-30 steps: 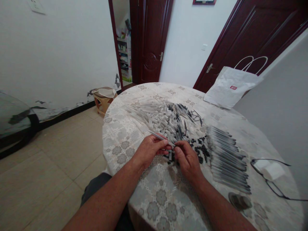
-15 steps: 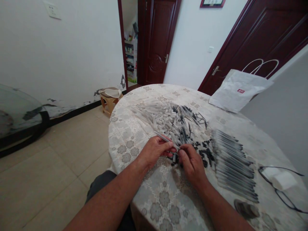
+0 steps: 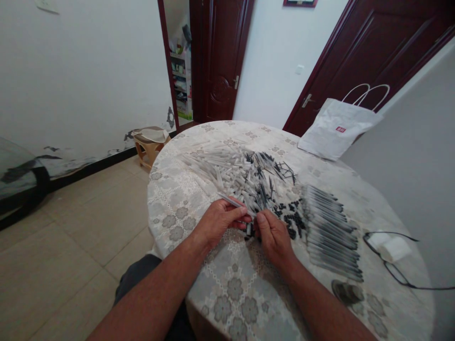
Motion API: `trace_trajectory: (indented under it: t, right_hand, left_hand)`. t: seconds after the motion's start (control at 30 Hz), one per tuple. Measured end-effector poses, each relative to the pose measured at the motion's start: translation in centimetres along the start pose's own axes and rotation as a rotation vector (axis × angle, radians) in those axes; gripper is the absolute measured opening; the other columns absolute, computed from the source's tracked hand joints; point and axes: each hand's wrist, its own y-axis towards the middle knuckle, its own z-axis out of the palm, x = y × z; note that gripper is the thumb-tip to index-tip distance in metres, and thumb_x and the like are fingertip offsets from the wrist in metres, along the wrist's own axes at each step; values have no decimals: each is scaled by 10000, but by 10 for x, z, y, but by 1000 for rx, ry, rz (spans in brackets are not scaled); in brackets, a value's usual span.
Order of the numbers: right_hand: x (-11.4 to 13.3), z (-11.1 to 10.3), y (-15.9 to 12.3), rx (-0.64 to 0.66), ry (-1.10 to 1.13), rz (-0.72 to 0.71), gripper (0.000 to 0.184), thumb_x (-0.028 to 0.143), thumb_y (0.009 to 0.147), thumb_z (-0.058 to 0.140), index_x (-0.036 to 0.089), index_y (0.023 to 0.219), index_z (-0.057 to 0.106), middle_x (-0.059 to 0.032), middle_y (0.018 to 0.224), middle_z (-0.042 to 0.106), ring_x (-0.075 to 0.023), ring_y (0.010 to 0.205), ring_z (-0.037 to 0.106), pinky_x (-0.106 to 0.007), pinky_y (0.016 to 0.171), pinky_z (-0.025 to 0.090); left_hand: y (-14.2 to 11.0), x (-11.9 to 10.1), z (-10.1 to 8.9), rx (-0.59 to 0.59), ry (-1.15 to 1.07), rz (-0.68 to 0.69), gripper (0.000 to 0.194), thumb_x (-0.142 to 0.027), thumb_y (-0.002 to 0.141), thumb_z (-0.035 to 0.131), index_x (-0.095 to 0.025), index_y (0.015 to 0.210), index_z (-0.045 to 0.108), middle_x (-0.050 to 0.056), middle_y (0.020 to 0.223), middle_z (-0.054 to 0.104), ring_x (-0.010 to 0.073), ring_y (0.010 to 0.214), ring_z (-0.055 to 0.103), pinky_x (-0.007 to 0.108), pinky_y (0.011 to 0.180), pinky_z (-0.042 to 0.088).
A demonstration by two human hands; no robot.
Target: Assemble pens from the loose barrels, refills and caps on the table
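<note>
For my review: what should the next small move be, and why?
Perhaps the right hand should push gently toward the left hand: the left pinches a slim tube, the right is at its near end, and the row of tubes has dark ends.

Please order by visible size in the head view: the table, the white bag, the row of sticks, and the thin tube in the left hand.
1. Table
2. White bag and row of sticks: too alike to rank, the row being nearer
3. Thin tube in left hand
</note>
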Motion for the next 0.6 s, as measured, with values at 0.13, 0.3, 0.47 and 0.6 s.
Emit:
trace_trajectory:
  t: [0.13, 0.3, 0.47, 0.6]
  right_hand:
    - [1, -1, 0, -33, -14, -33, 207, 395, 1010, 499, 201, 1022, 569, 5, 801, 605, -153, 689, 558, -272, 668, 407]
    - [3, -1, 0, -20, -50, -45, 268, 382, 1042, 429, 210, 897, 574, 14, 733, 557, -154, 680, 535, -276, 668, 382]
    - [1, 0, 1, 10, 1, -4, 382, 410, 1062, 372, 224, 764, 520, 22, 660, 532, -149, 619, 508, -276, 615, 360]
    - [1, -1, 1, -1, 40, -3, 298, 416, 1047, 413, 220, 876, 559, 23, 698, 558, -151, 633, 524, -273, 632, 385]
  left_hand:
    - [1, 1, -1, 3, 0, 11, 310, -351, 755, 835, -121, 890, 679, 103, 862, 740, 211, 802, 730, 310, 692, 599]
    - [1, 0, 0, 0, 16, 2, 310, -356, 750, 841, -124, 871, 675, 89, 841, 736, 204, 795, 729, 312, 706, 601]
    - [1, -1, 1, -1, 13, -8, 299, -331, 749, 839, -125, 878, 665, 84, 843, 736, 204, 786, 729, 320, 703, 607]
    - [0, -1, 1, -12, 21, -6, 293, -338, 754, 834, -128, 875, 669, 81, 848, 733, 205, 795, 728, 307, 692, 603]
